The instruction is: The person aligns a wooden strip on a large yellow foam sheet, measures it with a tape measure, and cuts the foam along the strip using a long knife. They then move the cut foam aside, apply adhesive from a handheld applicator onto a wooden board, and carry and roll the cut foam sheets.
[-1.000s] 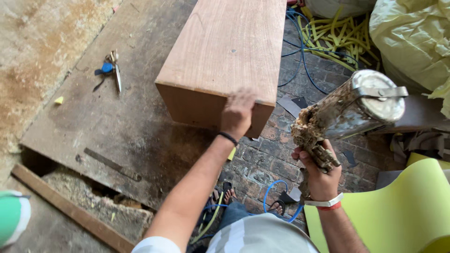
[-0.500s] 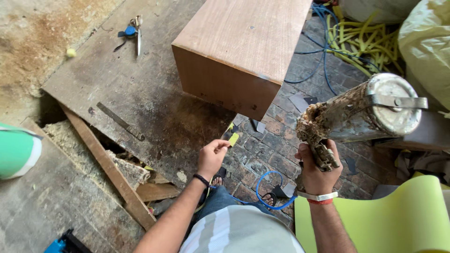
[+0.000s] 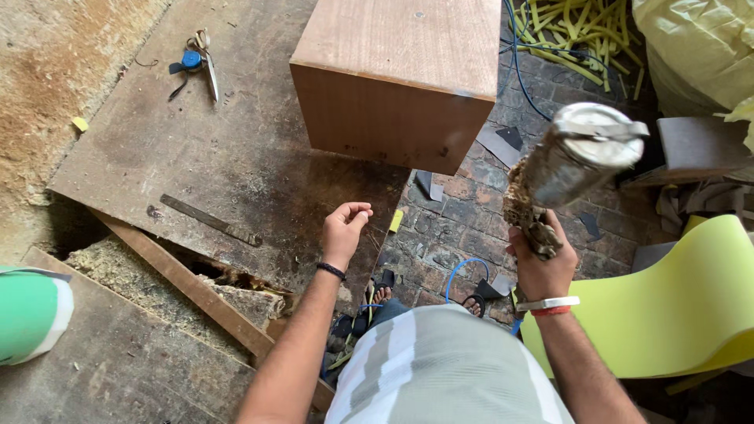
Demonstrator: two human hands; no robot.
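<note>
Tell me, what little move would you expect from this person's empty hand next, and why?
Probably a short reach to the small yellow piece on the brick floor. The left hand hovers loosely curled and holds nothing, with that piece just beside it, while the right hand is busy gripping the crusted metal can. That is only a guess.

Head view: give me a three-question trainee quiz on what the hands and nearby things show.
1. True or false: the right hand grips a crusted metal can.
2. The left hand is: A) flat on the wooden box; B) free, fingers curled; C) holding the scissors.
3. What small yellow thing lies near the left hand?

Key: 1 true; 2 B; 3 a yellow scrap on the brick floor.
</note>
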